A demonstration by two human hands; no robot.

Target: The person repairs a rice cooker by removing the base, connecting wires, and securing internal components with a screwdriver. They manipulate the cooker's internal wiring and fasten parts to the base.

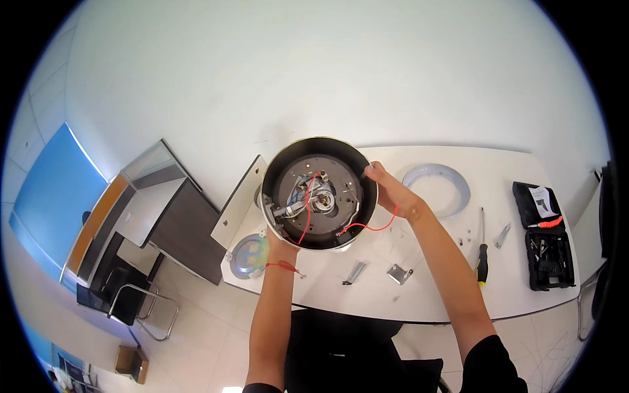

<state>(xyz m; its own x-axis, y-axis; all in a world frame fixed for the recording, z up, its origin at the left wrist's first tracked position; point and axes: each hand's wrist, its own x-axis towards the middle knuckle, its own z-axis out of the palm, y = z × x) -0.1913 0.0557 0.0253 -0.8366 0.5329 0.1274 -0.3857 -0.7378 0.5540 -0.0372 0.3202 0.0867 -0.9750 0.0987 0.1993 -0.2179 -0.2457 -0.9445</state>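
Here, left hand (280,243) cupped under the lower rim of an upturned round cooker housing (319,193), fingers mostly hidden behind it; right hand (388,190) closed on the right rim, thumb over the edge. Housing lifted above the white table (432,295), open underside up, red wires (367,226) trailing out. Beyond: grey plastic ring (438,188) just right of the hand, screwdriver (482,252), open black tool case (545,239), two metal brackets (377,272), round disc (250,255) at left

Black round housing (319,194), red wires (367,227), grey ring (437,189).
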